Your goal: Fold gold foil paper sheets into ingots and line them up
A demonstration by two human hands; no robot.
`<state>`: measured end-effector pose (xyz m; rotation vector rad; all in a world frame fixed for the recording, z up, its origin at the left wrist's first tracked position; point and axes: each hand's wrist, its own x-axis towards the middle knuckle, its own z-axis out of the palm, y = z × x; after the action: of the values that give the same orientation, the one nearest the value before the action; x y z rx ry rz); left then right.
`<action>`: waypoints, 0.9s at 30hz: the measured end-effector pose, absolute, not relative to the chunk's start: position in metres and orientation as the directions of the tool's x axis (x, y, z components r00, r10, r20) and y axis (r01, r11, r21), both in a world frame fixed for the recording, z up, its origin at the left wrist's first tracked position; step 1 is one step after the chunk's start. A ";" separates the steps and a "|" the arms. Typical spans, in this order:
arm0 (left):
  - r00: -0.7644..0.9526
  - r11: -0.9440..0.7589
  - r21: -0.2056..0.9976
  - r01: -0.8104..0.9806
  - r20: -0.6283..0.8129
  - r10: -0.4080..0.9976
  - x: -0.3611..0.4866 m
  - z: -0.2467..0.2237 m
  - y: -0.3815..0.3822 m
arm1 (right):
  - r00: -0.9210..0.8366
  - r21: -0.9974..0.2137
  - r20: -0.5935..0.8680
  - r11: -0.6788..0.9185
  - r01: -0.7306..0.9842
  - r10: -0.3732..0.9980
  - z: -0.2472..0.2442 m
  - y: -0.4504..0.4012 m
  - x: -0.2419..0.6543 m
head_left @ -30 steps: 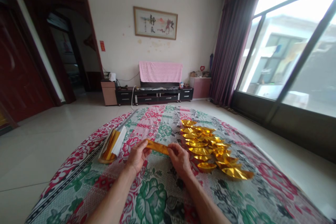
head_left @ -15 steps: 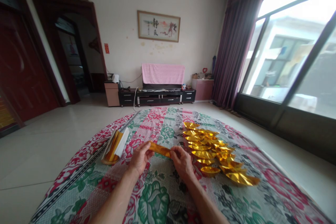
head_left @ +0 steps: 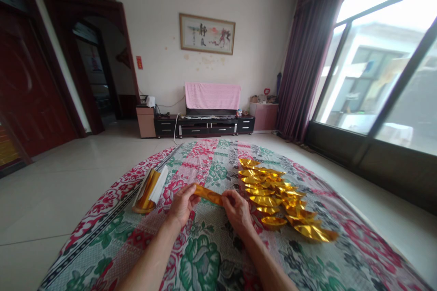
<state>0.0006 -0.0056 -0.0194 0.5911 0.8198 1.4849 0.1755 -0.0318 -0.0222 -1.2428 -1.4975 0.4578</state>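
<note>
The left hand (head_left: 182, 204) has its grip clamped on one end of a folded gold foil strip (head_left: 208, 194), and the right hand (head_left: 236, 209) pinches the other, so the strip spans the gap above the floral tablecloth (head_left: 200, 261). Fingers cover both strip ends, and the right fingertips are mostly hidden. The cloth conceals the round counter's surface, its near edge cut off by the frame, as are the forearms. Right of the hands, gold foil ingots (head_left: 265, 201) overlap too closely to count surely. At left lie gold sheets (head_left: 149, 189) partly hidden by white paper (head_left: 160, 184).
</note>
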 end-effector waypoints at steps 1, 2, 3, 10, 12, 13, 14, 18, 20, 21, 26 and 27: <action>-0.093 0.028 0.785 -0.619 -0.109 0.990 0.001 -0.019 -0.006 | 0.129 -0.809 0.476 0.375 0.453 0.870 -0.023 -0.032 0.175; -0.098 0.025 0.788 -0.615 -0.107 0.989 0.001 -0.019 -0.006 | 0.127 -0.810 0.472 0.372 0.453 0.872 -0.023 -0.032 0.175; -0.103 0.022 0.793 -0.609 -0.106 0.989 0.001 -0.019 -0.005 | 0.126 -0.812 0.468 0.370 0.451 0.875 -0.023 -0.032 0.175; -0.172 -0.012 0.853 -0.523 -0.092 0.981 0.001 -0.022 -0.003 | 0.145 -0.831 0.441 0.342 0.439 0.886 -0.017 -0.034 0.175; -0.188 -0.025 0.876 -0.483 -0.075 0.979 0.000 -0.023 -0.003 | 0.146 -0.829 0.439 0.337 0.447 0.886 -0.016 -0.034 0.175; -0.195 -0.032 0.887 -0.461 -0.066 0.979 0.000 -0.023 -0.003 | 0.142 -0.827 0.437 0.335 0.451 0.888 -0.015 -0.034 0.175; -0.200 -0.038 0.898 -0.439 -0.057 0.978 -0.001 -0.023 -0.003 | 0.138 -0.827 0.434 0.333 0.454 0.890 -0.015 -0.035 0.175; -0.212 -0.062 0.927 -0.371 -0.020 0.977 -0.004 -0.024 -0.002 | 0.133 -0.825 0.443 0.345 0.448 0.887 -0.017 -0.034 0.176; -0.210 -0.069 0.929 -0.364 -0.010 0.978 -0.005 -0.024 -0.001 | 0.135 -0.820 0.458 0.359 0.446 0.879 -0.018 -0.034 0.176; -0.210 -0.071 0.929 -0.363 -0.008 0.978 -0.005 -0.024 -0.001 | 0.136 -0.819 0.461 0.362 0.446 0.877 -0.018 -0.034 0.176; -0.225 -0.065 0.937 -0.344 -0.015 0.974 -0.005 -0.024 -0.001 | 0.134 -0.823 0.446 0.347 0.451 0.885 -0.017 -0.034 0.175; -0.228 -0.066 0.939 -0.339 -0.014 0.974 -0.005 -0.024 -0.001 | 0.133 -0.825 0.441 0.342 0.451 0.888 -0.016 -0.034 0.175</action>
<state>-0.0049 -0.0010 -0.0243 0.8447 1.0873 1.5396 0.1752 -0.0345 -0.0158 -1.2777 -1.4931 0.4930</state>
